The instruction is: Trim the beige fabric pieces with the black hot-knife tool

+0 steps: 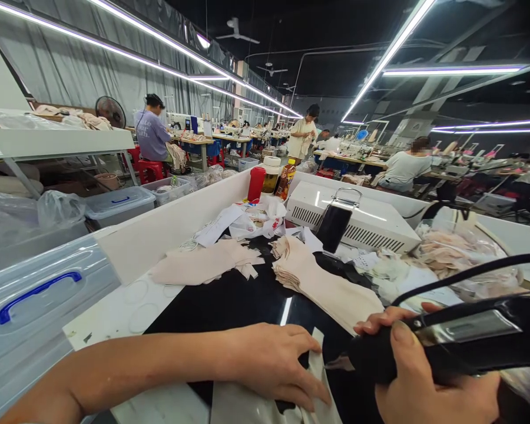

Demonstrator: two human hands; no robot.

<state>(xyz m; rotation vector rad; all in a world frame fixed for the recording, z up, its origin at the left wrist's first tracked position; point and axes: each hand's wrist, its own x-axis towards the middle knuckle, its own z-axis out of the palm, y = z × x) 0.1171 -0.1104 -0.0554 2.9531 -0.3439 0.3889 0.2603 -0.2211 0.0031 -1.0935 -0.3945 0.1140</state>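
Note:
My left hand (pixel 274 359) lies with fingers spread on a thin pale fabric piece (pixel 317 347), pressing it against the glossy black work surface (pixel 181 315). In my right hand (pixel 424 383) is a black corded hand tool (pixel 477 335), its fingers wrapped round the body. The tool's flat pointed metal tip is just right of the pale fabric; whether they touch I cannot tell. Beyond my hands lies a fanned stack of beige cut fabric pieces (pixel 322 285), with a second beige stack (pixel 198 265) to its left.
A white vented box (pixel 357 218) stands at the back, a black holder with a wire handle (pixel 334 227) before it. Bottles, a red container (pixel 257 184) and plastic bags sit behind the stacks. Left is a lidded clear bin (pixel 44 294). Several people work at far tables.

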